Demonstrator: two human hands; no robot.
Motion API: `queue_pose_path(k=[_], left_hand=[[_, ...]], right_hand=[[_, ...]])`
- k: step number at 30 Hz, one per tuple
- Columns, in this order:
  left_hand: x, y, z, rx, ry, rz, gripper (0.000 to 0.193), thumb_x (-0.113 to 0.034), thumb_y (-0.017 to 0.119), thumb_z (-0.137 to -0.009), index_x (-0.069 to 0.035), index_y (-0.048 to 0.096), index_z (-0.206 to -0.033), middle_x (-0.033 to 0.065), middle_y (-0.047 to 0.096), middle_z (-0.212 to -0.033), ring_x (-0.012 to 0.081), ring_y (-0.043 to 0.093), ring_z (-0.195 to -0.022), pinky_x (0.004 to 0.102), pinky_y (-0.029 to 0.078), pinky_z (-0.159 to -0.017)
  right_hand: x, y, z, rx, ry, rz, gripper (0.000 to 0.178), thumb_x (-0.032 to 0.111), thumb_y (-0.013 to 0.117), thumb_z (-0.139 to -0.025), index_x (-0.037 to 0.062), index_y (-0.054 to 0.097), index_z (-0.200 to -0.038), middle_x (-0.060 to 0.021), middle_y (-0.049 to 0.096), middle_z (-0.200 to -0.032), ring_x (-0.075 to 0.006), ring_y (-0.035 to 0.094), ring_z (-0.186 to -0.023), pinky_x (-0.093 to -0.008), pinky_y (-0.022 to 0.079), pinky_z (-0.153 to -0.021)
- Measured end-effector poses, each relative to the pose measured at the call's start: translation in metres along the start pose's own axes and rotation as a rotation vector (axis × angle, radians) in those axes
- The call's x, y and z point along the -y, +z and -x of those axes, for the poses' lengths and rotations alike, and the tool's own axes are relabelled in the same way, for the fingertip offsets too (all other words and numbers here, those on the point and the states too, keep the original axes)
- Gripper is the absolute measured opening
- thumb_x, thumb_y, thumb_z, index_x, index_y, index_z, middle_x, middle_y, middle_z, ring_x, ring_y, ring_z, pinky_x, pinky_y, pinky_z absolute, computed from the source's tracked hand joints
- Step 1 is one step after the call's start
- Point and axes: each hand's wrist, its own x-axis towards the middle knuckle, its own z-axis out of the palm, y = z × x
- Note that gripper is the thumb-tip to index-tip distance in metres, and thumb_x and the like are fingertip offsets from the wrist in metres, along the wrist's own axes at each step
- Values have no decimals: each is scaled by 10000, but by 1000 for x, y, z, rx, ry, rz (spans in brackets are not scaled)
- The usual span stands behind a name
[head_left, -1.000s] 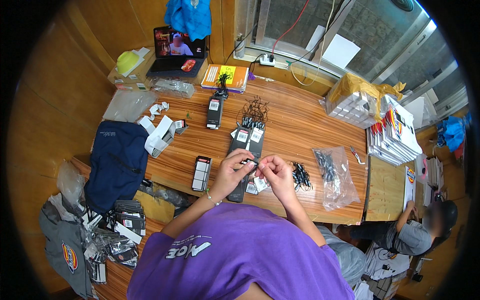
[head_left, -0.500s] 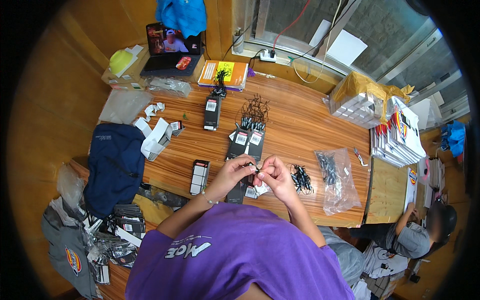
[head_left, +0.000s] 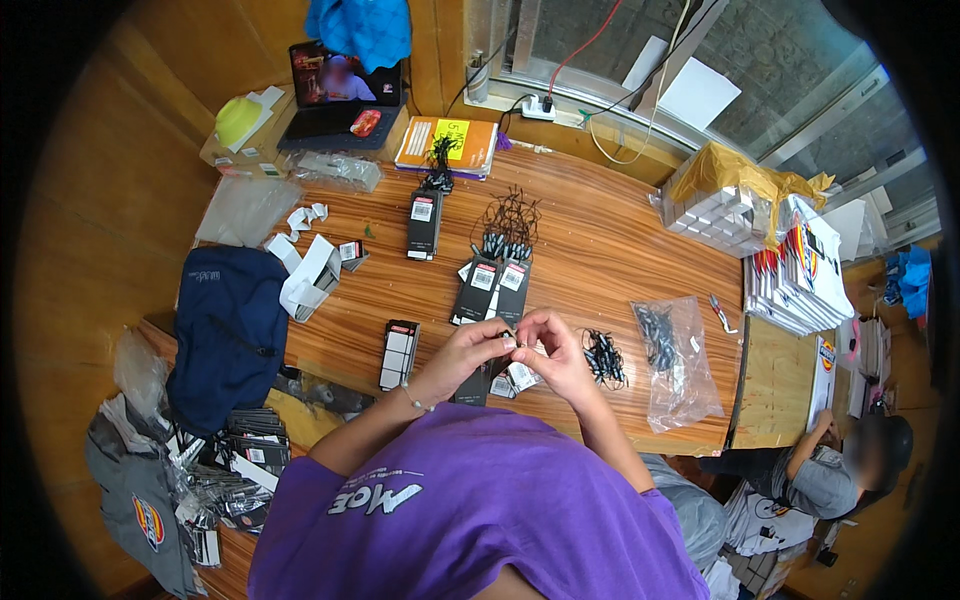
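Note:
Above the near edge of the wooden table, my left hand [head_left: 466, 358] and my right hand [head_left: 556, 362] meet with fingertips pinched together. A small dark piece shows between them, too small to make out. Just beyond lie two stacks of black hang tags [head_left: 476, 294] with white labels, their black cords [head_left: 510, 212] fanned out at the far end. More tags [head_left: 517, 378] lie beneath my hands, partly hidden. Right of my right hand is a loose bunch of black cords [head_left: 604, 358]. A stack of tags with white panels [head_left: 399, 357] stands left of my left hand.
A clear plastic bag [head_left: 688, 385] of cords and small pliers [head_left: 722, 314] lie to the right. Another tag stack [head_left: 423, 228], orange notebooks [head_left: 420, 140] and a laptop [head_left: 345, 85] are farther back. A dark blue bag [head_left: 230, 335] covers the left edge. Another person [head_left: 825, 475] sits at right.
Both hands stay joined at nearly the same spot. My right hand's fingers have shifted slightly, and the small dark piece shows less now.

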Motion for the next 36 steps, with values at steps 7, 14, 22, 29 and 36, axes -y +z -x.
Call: queue_pose_path(k=[7, 14, 22, 29, 36], left_hand=[[4, 0, -12, -358, 528, -775, 183, -133, 613, -811, 11, 615, -924, 87, 488, -947, 216, 486, -925, 306, 391, -810], [20, 14, 9, -430, 499, -843, 448, -191, 614, -828, -30, 394, -1184, 147, 522, -1027, 258, 518, -975, 363, 416, -830], [55, 0, 2, -216, 344, -499, 344, -34, 483, -893, -11, 387, -1222, 67, 556, -1006, 109, 518, -961, 244, 414, -826], [58, -27, -19, -197, 240, -351, 261, -39, 459, -910, -28, 451, -1170, 34, 553, -959, 71, 525, -882, 199, 416, -755], [56, -81, -81, -448, 353, -638, 219, -12, 547, -833, -49, 524, -1048, 57, 538, -719, 125, 514, -646, 253, 421, -594]], right_hand=[[21, 15, -5, 63, 130, -96, 388, 159, 547, -885, -6, 436, -1219, -100, 559, -1062, -165, 565, -944, -269, 448, -811], [-6, 15, -2, -201, 270, -830, 279, 93, 419, -924, -19, 440, -1179, -124, 621, -883, -179, 605, -834, -282, 492, -782], [-9, 12, -3, -303, 160, -842, 335, 21, 445, -901, 25, 376, -1228, -105, 591, -877, -174, 581, -812, -283, 475, -786], [-24, -2, -31, -201, 221, -734, 234, 105, 383, -944, 16, 452, -1150, -71, 571, -845, -147, 553, -790, -257, 449, -742], [-36, -35, -115, -263, 131, -598, 195, 84, 405, -932, -2, 516, -1068, -48, 577, -806, -116, 553, -707, -222, 465, -673]])
